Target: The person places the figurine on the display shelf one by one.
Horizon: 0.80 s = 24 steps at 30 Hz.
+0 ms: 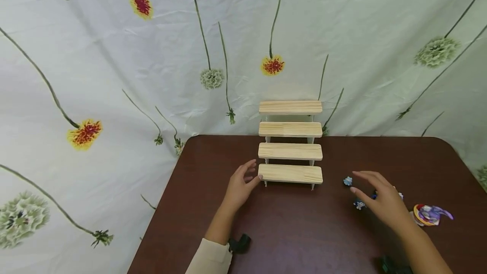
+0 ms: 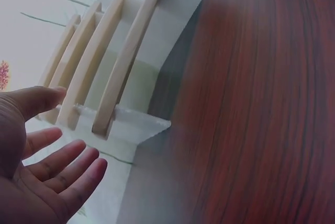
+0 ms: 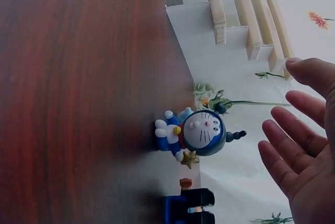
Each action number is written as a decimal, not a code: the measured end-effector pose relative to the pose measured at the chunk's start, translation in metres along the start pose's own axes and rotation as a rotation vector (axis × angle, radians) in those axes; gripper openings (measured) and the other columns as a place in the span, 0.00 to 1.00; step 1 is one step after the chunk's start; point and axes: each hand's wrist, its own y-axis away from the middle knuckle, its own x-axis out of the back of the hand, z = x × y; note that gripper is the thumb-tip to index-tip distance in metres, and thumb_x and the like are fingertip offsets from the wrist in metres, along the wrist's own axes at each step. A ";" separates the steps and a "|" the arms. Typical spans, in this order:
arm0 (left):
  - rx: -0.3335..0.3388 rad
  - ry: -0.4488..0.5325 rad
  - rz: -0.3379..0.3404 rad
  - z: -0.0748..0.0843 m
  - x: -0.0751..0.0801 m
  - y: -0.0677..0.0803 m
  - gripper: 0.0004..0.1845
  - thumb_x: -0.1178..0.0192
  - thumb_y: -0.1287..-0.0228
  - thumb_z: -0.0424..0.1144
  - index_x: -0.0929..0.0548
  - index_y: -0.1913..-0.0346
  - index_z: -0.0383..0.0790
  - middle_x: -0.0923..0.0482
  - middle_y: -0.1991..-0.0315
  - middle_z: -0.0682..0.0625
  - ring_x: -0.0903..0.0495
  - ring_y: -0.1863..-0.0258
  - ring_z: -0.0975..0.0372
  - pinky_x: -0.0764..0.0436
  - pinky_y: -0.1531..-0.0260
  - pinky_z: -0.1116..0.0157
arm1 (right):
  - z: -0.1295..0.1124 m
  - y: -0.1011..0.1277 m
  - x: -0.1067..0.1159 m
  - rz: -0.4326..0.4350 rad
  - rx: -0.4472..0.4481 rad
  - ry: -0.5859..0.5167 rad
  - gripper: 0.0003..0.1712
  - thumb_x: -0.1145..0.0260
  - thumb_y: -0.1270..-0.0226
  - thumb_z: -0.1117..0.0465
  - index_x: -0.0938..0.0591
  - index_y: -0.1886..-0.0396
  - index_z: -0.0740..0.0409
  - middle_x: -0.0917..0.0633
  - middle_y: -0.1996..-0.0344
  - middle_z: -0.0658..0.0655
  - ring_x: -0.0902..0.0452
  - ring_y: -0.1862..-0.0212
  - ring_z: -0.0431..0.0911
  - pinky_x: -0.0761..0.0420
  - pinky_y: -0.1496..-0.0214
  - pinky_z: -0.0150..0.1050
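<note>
A pale wooden stepped stand (image 1: 290, 151) with several shelves rests at the back middle of the dark brown table (image 1: 304, 231). My left hand (image 1: 243, 183) lies open just left of its lowest step, thumb almost at the step's end, holding nothing; in the left wrist view the left hand (image 2: 47, 166) shows spread fingers beside the stand (image 2: 104, 72). My right hand (image 1: 374, 193) hovers open over small figures to the right of the stand. A small blue and white cat figure (image 3: 191, 135) stands just ahead of the right hand's fingers (image 3: 293, 150), apart from them. The same small figure (image 1: 348, 181) is near the fingertips in the head view.
Another tiny blue figure (image 1: 359, 204) and a purple, red and yellow figure (image 1: 430, 215) lie on the table at the right. A blue and black toy (image 3: 188, 208) sits beside the cat figure. A floral cloth (image 1: 114, 75) hangs behind; the table's left edge is near my left arm.
</note>
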 end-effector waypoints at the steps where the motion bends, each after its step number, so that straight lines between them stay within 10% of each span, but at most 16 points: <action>1: 0.005 0.007 0.005 0.001 -0.001 0.001 0.31 0.32 0.33 0.42 0.27 0.29 0.43 0.23 0.36 0.43 0.22 0.37 0.51 0.20 0.41 0.53 | 0.001 0.001 0.000 0.001 0.002 -0.001 0.27 0.29 0.31 0.56 0.22 0.35 0.57 0.22 0.40 0.63 0.27 0.39 0.66 0.31 0.48 0.70; 10: 0.043 0.071 0.006 0.001 -0.007 0.003 0.32 0.31 0.34 0.42 0.28 0.28 0.43 0.23 0.35 0.44 0.22 0.36 0.49 0.19 0.41 0.55 | 0.013 0.011 -0.002 0.061 0.031 0.041 0.26 0.25 0.37 0.57 0.18 0.38 0.51 0.18 0.45 0.55 0.34 0.45 0.22 0.31 0.51 0.23; 17: 0.051 0.119 0.001 -0.005 -0.013 0.002 0.35 0.31 0.34 0.42 0.31 0.26 0.39 0.24 0.34 0.42 0.22 0.36 0.48 0.20 0.41 0.54 | 0.015 0.018 -0.003 0.033 -0.035 0.046 0.26 0.26 0.35 0.53 0.18 0.38 0.52 0.18 0.44 0.55 0.27 0.43 0.44 0.29 0.48 0.42; 24: 0.081 0.161 -0.002 -0.011 -0.017 0.000 0.37 0.31 0.34 0.42 0.33 0.25 0.40 0.24 0.33 0.43 0.22 0.35 0.49 0.20 0.42 0.54 | 0.019 0.023 -0.006 0.015 -0.068 0.045 0.27 0.25 0.36 0.53 0.18 0.38 0.52 0.18 0.44 0.56 0.27 0.45 0.40 0.28 0.52 0.30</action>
